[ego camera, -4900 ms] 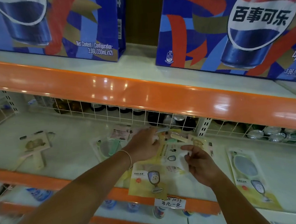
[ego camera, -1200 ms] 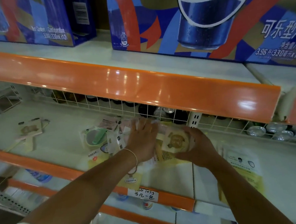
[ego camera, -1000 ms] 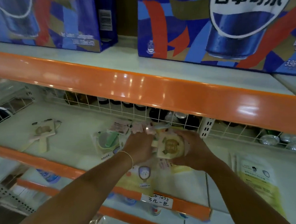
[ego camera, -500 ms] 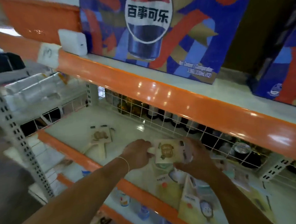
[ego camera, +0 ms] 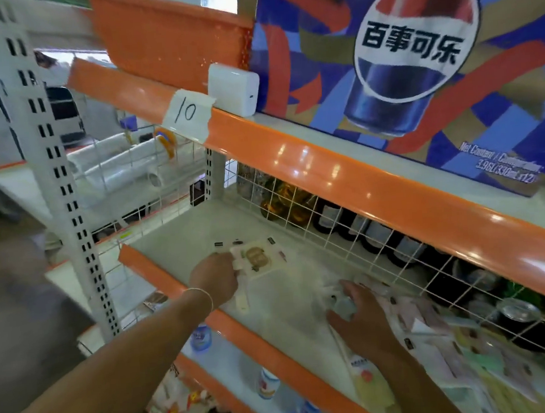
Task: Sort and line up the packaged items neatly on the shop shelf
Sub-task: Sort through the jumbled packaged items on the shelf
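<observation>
Packets in the head view lie on the white shelf [ego camera: 281,305] that runs from centre left to lower right of the frame. We see one flat packet [ego camera: 258,256] with a brown picture at centre frame, lying on the shelf. Our left hand [ego camera: 216,276] comes in from the lower left and rests at that packet's near edge, fingers [ego camera: 238,263] curled on it and on a pale handle-like piece that points toward the orange front lip [ego camera: 173,285]. A thin bangle [ego camera: 203,296] sits on that wrist. Our right hand [ego camera: 358,318] is right of centre, well apart from the left, pressing down on a loose heap of packets [ego camera: 434,330] that spreads to the lower right; its fingers are bent around a small pale greenish packet [ego camera: 342,306], though blur keeps us from telling how firm the hold is. Behind the shelf stands a white wire grid [ego camera: 347,233], with dark bottles and cans beyond it. Above, an orange strip [ego camera: 375,179] carries a paper tag [ego camera: 190,113] marked 10 in the upper left, just beside a white box [ego camera: 234,88]. A large blue cola carton [ego camera: 417,77] fills the upper right. Small bottles [ego camera: 200,337] stand on the lower shelf, at bottom centre.
</observation>
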`<action>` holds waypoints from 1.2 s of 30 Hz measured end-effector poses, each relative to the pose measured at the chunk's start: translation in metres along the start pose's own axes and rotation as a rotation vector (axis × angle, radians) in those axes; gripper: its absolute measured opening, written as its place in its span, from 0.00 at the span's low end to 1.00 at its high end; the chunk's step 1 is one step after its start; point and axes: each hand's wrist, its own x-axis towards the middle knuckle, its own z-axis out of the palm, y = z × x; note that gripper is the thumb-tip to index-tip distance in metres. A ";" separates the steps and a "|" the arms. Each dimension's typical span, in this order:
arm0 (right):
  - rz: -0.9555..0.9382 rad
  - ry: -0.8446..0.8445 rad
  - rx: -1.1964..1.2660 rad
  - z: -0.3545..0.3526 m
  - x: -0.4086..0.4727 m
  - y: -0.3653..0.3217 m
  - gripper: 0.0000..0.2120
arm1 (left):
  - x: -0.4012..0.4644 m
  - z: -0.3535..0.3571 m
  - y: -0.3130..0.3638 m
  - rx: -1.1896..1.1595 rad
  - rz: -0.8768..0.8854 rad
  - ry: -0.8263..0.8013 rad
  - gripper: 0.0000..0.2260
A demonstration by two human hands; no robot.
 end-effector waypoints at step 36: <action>0.530 0.079 -0.359 -0.080 -0.047 0.087 0.34 | -0.053 0.056 0.190 -0.030 0.569 -0.187 0.14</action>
